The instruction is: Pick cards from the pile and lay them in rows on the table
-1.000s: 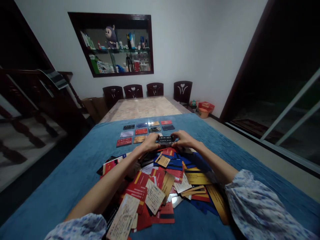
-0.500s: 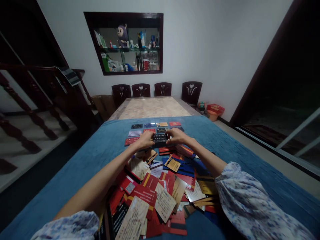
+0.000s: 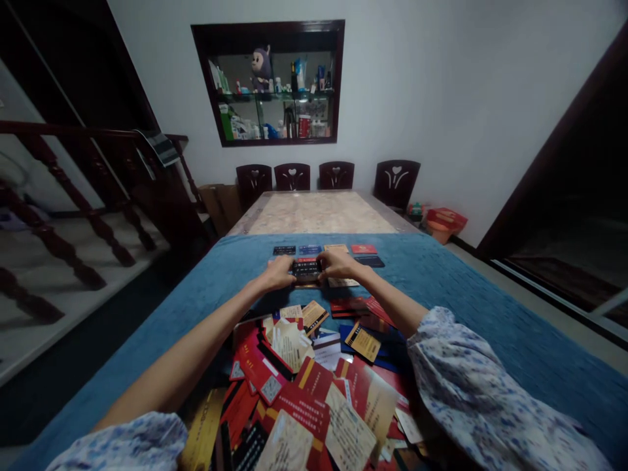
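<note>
Both hands are pinched on the short edges of a black card (image 3: 306,269) with white lettering. My left hand (image 3: 279,273) grips its left edge and my right hand (image 3: 337,264) its right edge. The card sits over the laid-out rows, low above the blue cloth, and I cannot tell whether it touches what lies beneath. Behind it are a dark card (image 3: 284,250), a blue card (image 3: 310,250) and a red card (image 3: 364,249) in a row. A navy card (image 3: 369,261) lies right of my right hand. My hands hide part of the rows.
A loose heap of cards, mostly red, with a yellow-and-black card (image 3: 363,342) among them, spreads between my forearms. The blue cloth (image 3: 196,314) covers the near table; a beige tabletop (image 3: 324,212) continues beyond it. Dark chairs (image 3: 397,183) stand at the far end.
The view has turned left, so the room appears shifted right. Both hands have carried the black card leftward over the rows, from beneath the third column to about the second.
</note>
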`<state>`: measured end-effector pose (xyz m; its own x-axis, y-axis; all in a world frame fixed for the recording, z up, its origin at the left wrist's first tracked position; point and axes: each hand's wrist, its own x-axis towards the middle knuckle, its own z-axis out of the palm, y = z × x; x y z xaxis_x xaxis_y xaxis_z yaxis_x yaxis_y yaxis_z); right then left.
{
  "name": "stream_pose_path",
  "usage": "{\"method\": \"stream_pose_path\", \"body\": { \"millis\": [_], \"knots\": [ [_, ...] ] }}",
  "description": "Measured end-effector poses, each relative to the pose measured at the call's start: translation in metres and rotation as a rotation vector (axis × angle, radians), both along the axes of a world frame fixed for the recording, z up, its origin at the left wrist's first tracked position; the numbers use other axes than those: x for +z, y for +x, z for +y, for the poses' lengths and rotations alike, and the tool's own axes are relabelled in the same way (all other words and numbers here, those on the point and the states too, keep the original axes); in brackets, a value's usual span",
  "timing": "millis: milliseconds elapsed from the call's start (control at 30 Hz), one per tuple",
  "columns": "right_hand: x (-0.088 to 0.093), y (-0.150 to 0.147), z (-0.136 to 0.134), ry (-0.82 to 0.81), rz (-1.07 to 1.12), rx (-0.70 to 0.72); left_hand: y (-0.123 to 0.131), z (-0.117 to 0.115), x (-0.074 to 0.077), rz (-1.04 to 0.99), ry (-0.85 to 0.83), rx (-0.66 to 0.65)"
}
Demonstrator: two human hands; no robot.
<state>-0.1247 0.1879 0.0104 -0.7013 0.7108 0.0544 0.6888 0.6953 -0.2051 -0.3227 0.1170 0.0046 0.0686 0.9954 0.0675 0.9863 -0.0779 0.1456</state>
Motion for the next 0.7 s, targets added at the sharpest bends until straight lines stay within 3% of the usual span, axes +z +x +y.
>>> {"method": "stream_pose_path", "body": {
  "millis": [700],
  "knots": [
    [0.005,-0.077,0.044,0.055,-0.114,-0.064,-0.059,0.046,0.000,-0.016,0.001,0.118]
  ]
}}
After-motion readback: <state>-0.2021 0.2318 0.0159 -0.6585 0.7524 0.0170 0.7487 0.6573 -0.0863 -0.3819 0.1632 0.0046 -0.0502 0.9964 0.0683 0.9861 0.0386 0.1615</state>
